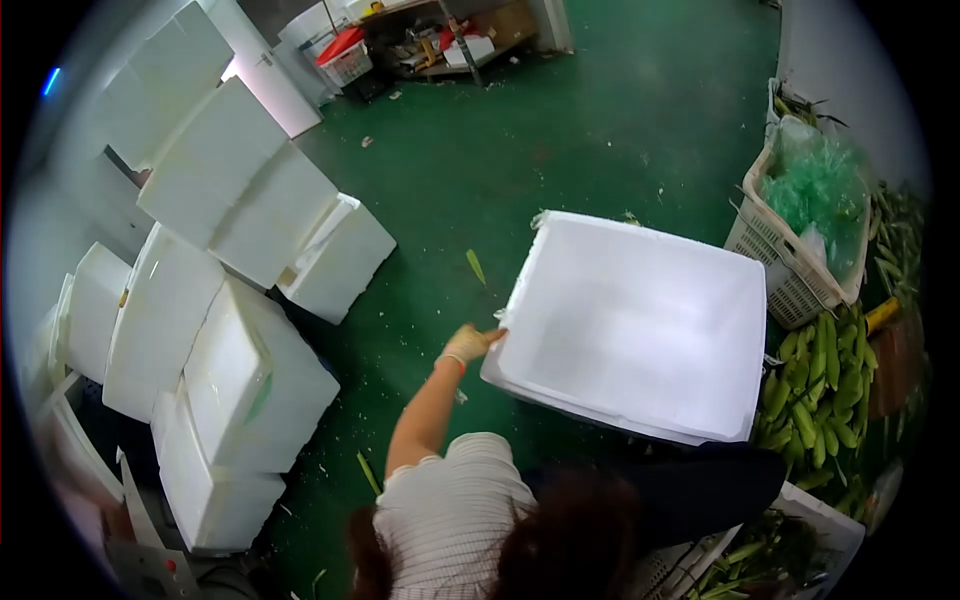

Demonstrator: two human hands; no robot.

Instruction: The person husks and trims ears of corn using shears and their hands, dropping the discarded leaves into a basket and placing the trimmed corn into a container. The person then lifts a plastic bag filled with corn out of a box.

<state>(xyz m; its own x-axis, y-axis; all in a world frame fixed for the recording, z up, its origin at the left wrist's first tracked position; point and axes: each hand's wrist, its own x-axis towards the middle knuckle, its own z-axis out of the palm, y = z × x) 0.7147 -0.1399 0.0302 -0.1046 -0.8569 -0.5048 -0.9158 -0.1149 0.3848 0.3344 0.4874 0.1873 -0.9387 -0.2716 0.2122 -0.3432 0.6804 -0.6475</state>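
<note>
A large white foam box (625, 320), open at the top with a bare interior, stands on the green floor in front of me. My left hand (470, 345), in a pale glove with a red band at the wrist, grips the box's left rim near its front corner. The fingertips reach over the edge. My right hand is out of sight. A dark-clad leg (700, 500) lies along the near side of the box.
White foam boxes (215, 180) are stacked on the left. A crate (790, 270) with green plastic stands at right, above a heap of long green vegetables (825, 390). Another crate (820, 515) holds greens at lower right. A cluttered shelf (480, 60) stands at the back.
</note>
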